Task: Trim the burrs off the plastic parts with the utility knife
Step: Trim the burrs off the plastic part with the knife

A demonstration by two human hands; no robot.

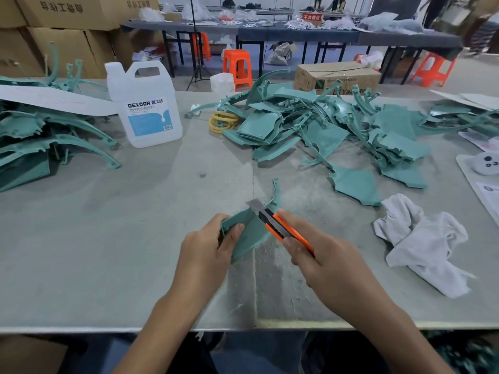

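**Knife on the teal part, near table edge**

Head view: the left hand point(208, 247) grips a teal plastic part point(249, 230). The right hand point(321, 259) wraps the orange utility knife point(280, 228), whose long axis points its blade to eleven o'clock, resting on the part's upper edge.

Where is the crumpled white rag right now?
In the head view, the white rag lies at the table's right, beside the right hand holding the utility knife, below the teal parts pile.
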